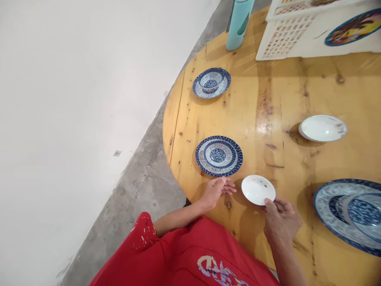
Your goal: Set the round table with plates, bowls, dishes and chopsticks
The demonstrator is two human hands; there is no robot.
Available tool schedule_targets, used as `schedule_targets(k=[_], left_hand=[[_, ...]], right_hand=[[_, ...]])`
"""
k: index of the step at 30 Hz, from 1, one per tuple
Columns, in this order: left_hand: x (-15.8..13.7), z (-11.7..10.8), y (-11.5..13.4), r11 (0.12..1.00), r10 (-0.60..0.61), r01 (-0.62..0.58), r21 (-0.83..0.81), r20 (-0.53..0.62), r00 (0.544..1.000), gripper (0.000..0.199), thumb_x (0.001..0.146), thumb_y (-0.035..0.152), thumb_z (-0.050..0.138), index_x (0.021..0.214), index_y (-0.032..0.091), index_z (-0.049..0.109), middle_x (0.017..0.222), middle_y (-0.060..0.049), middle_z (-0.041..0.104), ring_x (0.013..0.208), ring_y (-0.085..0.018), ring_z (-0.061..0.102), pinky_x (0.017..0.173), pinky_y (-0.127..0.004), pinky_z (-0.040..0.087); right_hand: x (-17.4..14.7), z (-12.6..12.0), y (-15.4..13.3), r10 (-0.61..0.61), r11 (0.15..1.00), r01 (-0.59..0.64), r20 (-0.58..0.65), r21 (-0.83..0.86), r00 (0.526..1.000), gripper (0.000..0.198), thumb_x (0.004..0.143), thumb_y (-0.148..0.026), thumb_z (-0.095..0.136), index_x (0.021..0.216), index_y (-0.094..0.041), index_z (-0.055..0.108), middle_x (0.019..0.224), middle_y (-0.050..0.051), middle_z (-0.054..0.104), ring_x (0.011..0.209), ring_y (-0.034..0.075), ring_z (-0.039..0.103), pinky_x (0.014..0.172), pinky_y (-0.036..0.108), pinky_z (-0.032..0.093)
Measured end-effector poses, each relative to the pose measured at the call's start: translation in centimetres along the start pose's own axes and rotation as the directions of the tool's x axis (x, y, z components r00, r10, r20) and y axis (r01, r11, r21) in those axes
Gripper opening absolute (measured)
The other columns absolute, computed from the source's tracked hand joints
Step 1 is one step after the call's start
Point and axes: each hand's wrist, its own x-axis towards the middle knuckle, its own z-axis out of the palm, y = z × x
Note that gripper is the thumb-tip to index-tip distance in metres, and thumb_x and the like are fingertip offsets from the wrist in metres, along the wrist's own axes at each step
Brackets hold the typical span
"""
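Observation:
My right hand (pixel 282 219) grips the near right rim of a small white bowl (pixel 256 190), thumb on top and fingers beneath. Inside the bowl are a few small dark and green marks. My left hand (pixel 214 191) is open and holds nothing, its fingers stretched toward the bowl but apart from it. Just beyond that hand lies a blue-and-white patterned plate (pixel 218 155), flat on the wooden table (pixel 253 119). Whether my left hand touches the plate's near edge, I cannot tell.
Farther back, a patterned plate (pixel 224 88) carries a clear bowl (pixel 210 82). A larger white bowl (pixel 321 127) stands right of centre. At right, an oval platter (pixel 323 198) bears a glass bowl (pixel 366 214). A light-blue bottle (pixel 239 26) and a white plastic basket (pixel 312 35) stand behind.

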Motion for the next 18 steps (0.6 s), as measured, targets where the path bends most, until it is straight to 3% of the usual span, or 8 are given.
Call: schedule_targets(k=[7,13,18], left_hand=[[0.8,-0.4,0.9,0.990,-0.027,0.007,-0.138,-0.146,0.989,0.040,0.092,0.051,0.061,0.081,0.013,0.065,0.092,-0.016,0.076,0.080,-0.020,0.073,0.074,-0.030,0.054],[1.4,-0.4,1.7,0.991,-0.073,0.046,-0.127,-0.213,0.974,0.023,0.096,0.036,0.050,0.084,0.018,0.060,0.086,-0.010,0.076,0.089,-0.021,0.075,0.083,-0.033,0.056],[1.9,-0.5,1.9,0.988,-0.073,0.035,-0.153,-0.247,0.966,0.018,0.091,0.034,0.055,0.084,0.017,0.057,0.082,-0.009,0.074,0.088,-0.022,0.076,0.083,-0.033,0.056]], right_hand=[[-0.6,0.4,-0.5,-0.003,1.000,0.002,0.013,0.023,1.000,0.041,0.056,-0.043,0.072,0.087,-0.018,0.062,0.077,0.004,0.068,0.064,0.019,0.062,0.056,0.031,0.054],[-1.0,0.7,-0.6,-0.032,0.999,0.034,0.043,-0.034,0.999,0.040,0.060,-0.044,0.069,0.089,-0.017,0.062,0.073,0.003,0.067,0.063,0.018,0.062,0.056,0.030,0.054],[-0.9,0.8,-0.2,-0.025,0.999,0.026,0.035,-0.020,0.999,0.040,0.061,-0.044,0.069,0.091,-0.018,0.061,0.078,0.003,0.067,0.065,0.019,0.064,0.056,0.030,0.055]])
